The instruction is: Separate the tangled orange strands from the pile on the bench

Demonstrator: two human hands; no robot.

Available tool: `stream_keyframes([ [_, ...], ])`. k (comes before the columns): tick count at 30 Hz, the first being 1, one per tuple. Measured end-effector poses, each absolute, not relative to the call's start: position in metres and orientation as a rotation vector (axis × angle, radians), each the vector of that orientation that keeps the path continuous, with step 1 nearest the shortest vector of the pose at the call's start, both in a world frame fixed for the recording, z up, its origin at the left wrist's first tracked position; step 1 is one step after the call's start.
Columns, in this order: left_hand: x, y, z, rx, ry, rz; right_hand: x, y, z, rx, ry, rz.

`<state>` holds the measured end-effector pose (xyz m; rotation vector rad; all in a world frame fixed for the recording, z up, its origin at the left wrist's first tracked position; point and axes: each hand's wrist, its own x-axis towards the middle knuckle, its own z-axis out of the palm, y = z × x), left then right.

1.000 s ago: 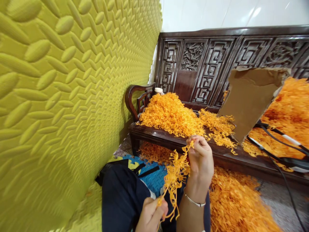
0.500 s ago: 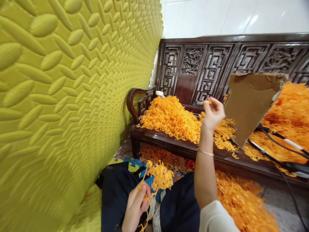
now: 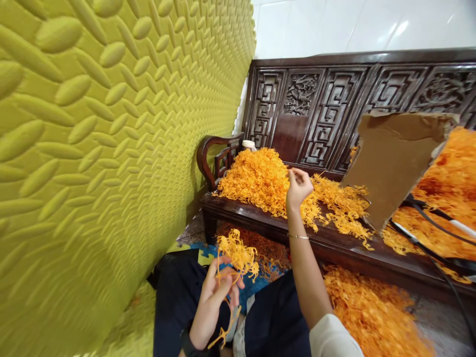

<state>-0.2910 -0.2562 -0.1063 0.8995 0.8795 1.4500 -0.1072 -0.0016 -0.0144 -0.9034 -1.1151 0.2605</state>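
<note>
Above my lap, my left hand (image 3: pixel 219 292) is closed on a small bunch of curly orange plastic-looking strands (image 3: pixel 238 253). The frilly part rises above the fingers, and a thin strand trails below the palm. My right hand (image 3: pixel 299 188) is raised in front of the bench, fingers pinched together. Whatever is between its fingertips, if anything, is too small to make out. Behind and to the left of it, a large heap of orange curly pieces (image 3: pixel 256 178) lies on the bench seat, with looser pieces (image 3: pixel 344 206) spread to its right.
A dark carved wooden bench (image 3: pixel 256 208) stands ahead. On it are a cardboard sheet (image 3: pixel 394 158), a white-lidded jar (image 3: pixel 249 145) and black cables (image 3: pixel 412 238). More orange strands (image 3: pixel 372 307) cover the floor at right. A yellow-green textured foam mat (image 3: pixel 130 148) stands upright at left.
My right hand has moved left and slightly down; the orange bit seen at its fingertips no longer shows. My left hand has risen slightly, its fingers shifted around the bunch.
</note>
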Motion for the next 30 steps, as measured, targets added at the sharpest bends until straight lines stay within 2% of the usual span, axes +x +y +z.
stream_keyframes([
  [3, -0.292, -0.258, -0.105, 0.935, 0.855, 1.492, -0.1, 0.028, 0.004, -0.919, -1.143, 0.3],
  [7, -0.297, -0.261, -0.105, 0.953, 0.824, 1.563, -0.102, 0.032, 0.006, -0.975, -1.328, 0.513],
  [15, -0.307, -0.232, -0.1, 1.06, 0.899, 1.581, -0.157, -0.092, -0.008, -0.681, -1.714, 0.872],
  [18, -0.308, -0.229, -0.102, 1.186, 1.055, 1.505, -0.174, -0.14, -0.009, -0.56, -1.927, 0.838],
  [23, -0.313, -0.235, -0.11, 1.403, 1.224, 1.393, -0.19, -0.179, -0.027, -0.723, -2.193, 0.73],
  [30, -0.317, -0.231, -0.112, 1.54, 1.256, 1.35, -0.18, -0.177, -0.054, -0.754, -1.817, 0.816],
])
